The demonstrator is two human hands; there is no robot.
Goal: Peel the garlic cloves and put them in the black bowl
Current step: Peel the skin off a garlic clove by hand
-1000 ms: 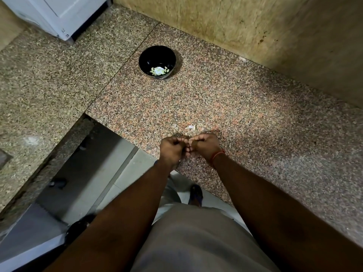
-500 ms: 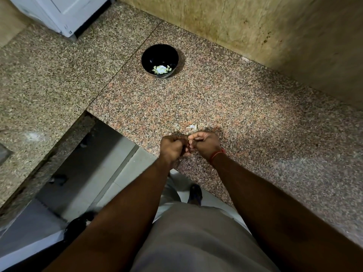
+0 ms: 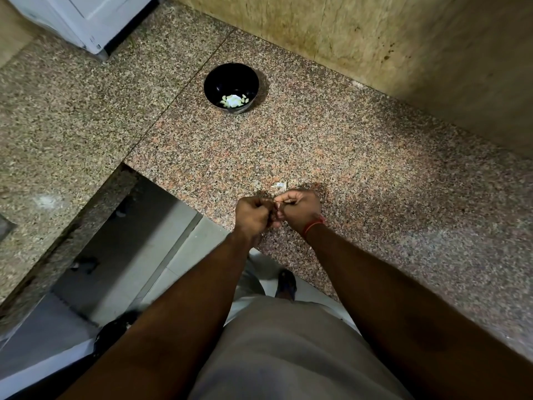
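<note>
1. Currently both hands work at the counter's (image 3: 375,174) near edge: left hand (image 3: 253,216) and right hand (image 3: 300,209) are curled knuckle to knuckle, fingertips pinched on something small between them, most likely a garlic clove; the clove itself is hidden by the fingers.
2. Step in hand, judged: peeling. To do it well, one hand pins the clove while the other thumbnail lifts the skin from one end; keep it low over the counter so a slip doesn't drop it off the near edge.
3. Black bowl (image 3: 230,79) sits well apart from the hands, toward the counter's far side, near the seam between two slabs. Pale peeled cloves (image 3: 233,101) lie in its bottom, so the task looks partly done.
4. A white scrap of peel (image 3: 279,185) lies on the counter just beyond the hands.
5. Surface: speckled pinkish-brown granite, L-shaped, with the inner corner left of the hands.
6. Room: tan stone wall (image 3: 403,53) along the far edge, white appliance (image 3: 86,21) at the far left corner, grey tiled floor (image 3: 138,255) below. A red thread (image 3: 313,225) circles the right wrist.
</note>
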